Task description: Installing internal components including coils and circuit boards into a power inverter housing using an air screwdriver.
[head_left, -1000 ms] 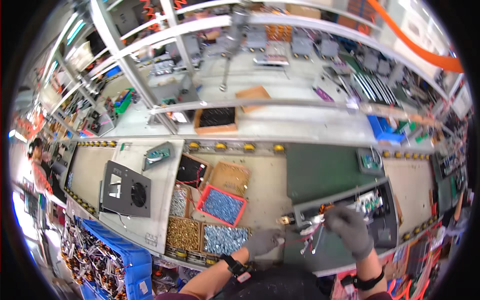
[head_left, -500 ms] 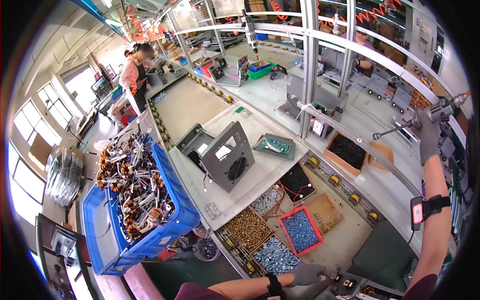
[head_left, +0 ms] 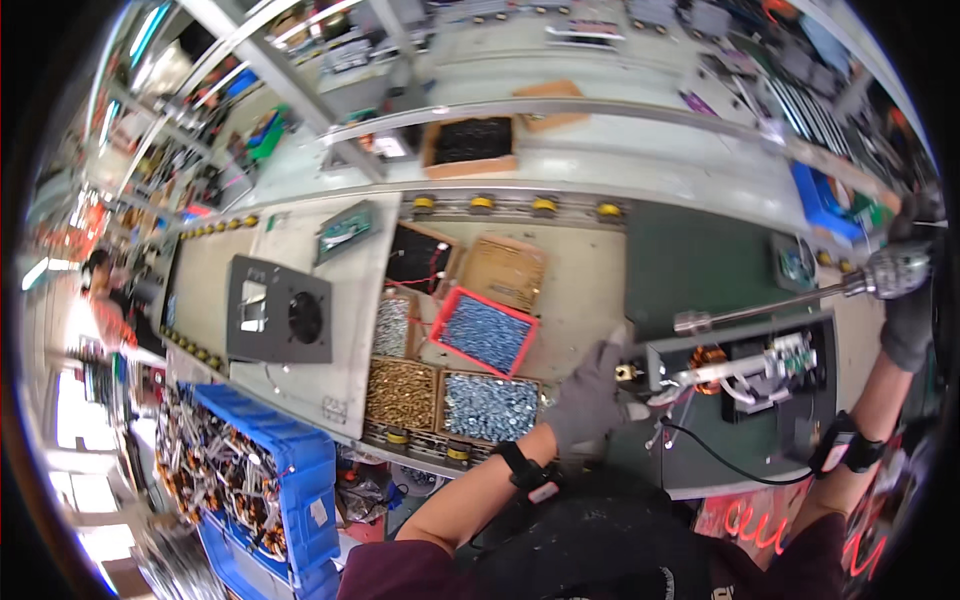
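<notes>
My right hand [head_left: 908, 325], in a grey glove, is closed round a power screwdriver [head_left: 897, 270]. Its long metal shaft points left, and the socket tip [head_left: 690, 322] hangs above the upper left part of a grey metal case [head_left: 740, 440]. Inside the case are a copper-wound coil [head_left: 708, 368], white wires and a circuit board [head_left: 793, 357]. My left hand [head_left: 585, 400], gloved too, is at the case's left end. Its forefinger and thumb are apart, on either side of a small brass-coloured part [head_left: 627, 372]; motion blurs the fingertips.
Left of my left hand are a red tray of blue-grey screws [head_left: 487, 332], a box of silvery fasteners [head_left: 490, 407] and a box of brass fasteners [head_left: 401, 393]. Further left stand a grey panel with a fan opening [head_left: 280, 310] and a blue bin [head_left: 305, 490] of wired coils.
My view has swung right and down. The screwdriver has come down from beyond the bench to above the case. My left hand has moved up to the case's left end.
</notes>
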`<move>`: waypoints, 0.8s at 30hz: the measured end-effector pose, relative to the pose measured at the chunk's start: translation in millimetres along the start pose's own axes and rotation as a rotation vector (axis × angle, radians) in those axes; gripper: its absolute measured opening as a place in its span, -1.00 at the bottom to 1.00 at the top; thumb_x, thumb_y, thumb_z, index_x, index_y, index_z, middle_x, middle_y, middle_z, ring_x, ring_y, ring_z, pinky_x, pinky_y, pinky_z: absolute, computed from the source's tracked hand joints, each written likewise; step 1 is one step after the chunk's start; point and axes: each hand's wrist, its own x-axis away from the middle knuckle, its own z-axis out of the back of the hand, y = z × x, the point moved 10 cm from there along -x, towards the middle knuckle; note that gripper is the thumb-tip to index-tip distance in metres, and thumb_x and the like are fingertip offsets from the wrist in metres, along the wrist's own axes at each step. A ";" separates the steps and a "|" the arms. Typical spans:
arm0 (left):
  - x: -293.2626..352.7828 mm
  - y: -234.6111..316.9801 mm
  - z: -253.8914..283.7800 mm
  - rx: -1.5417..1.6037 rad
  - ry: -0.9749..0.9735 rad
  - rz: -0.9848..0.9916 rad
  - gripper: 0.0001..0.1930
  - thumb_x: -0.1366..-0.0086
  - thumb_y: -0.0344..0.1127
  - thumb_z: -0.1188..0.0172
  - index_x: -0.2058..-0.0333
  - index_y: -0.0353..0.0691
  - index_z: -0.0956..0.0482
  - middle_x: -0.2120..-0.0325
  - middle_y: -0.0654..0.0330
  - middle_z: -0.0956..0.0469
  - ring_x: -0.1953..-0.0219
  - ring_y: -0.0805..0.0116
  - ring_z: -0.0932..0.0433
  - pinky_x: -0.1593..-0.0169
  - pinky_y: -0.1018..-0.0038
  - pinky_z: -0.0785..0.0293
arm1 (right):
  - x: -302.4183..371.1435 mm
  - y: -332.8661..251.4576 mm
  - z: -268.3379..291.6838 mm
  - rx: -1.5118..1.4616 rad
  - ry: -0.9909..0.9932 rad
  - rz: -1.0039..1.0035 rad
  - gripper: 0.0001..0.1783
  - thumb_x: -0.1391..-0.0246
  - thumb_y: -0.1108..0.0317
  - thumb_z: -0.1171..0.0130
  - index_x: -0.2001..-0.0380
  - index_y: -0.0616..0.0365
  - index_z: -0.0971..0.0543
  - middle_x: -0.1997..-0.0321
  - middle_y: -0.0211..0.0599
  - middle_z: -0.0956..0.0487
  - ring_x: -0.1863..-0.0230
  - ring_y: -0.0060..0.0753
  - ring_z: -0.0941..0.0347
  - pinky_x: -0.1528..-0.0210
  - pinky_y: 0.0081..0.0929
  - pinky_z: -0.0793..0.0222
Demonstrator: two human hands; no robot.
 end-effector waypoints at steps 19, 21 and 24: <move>-35.2 3.7 -40.5 -0.238 -0.035 0.077 -0.16 0.03 -0.33 -0.33 -0.18 -0.36 -0.05 0.14 -0.16 -0.48 0.17 -0.10 -0.57 0.11 0.25 -0.52 | 138.0 186.3 223.2 -0.237 0.639 -0.293 -0.82 -0.22 0.33 -0.01 0.43 0.18 -0.38 0.49 -0.40 -0.37 0.38 -0.44 -0.37 0.19 -0.44 -0.46; -34.9 6.6 -39.6 -0.215 -0.025 0.041 -0.16 0.04 -0.33 -0.33 -0.18 -0.36 -0.06 0.15 -0.16 -0.48 0.17 -0.10 -0.57 0.12 0.26 -0.52 | 140.5 187.1 226.3 -0.210 0.661 -0.290 -0.84 -0.21 0.33 -0.03 0.40 0.18 -0.41 0.46 -0.38 -0.42 0.36 -0.43 -0.42 0.17 -0.43 -0.49; -34.9 4.8 -39.7 -0.213 -0.032 0.038 -0.17 0.05 -0.36 -0.33 -0.17 -0.36 -0.06 0.16 -0.15 -0.49 0.19 -0.09 -0.57 0.14 0.26 -0.53 | 134.7 184.4 213.6 -0.219 0.577 -0.276 -0.85 -0.20 0.33 -0.05 0.36 0.19 -0.43 0.42 -0.36 -0.47 0.33 -0.42 -0.47 0.15 -0.41 -0.52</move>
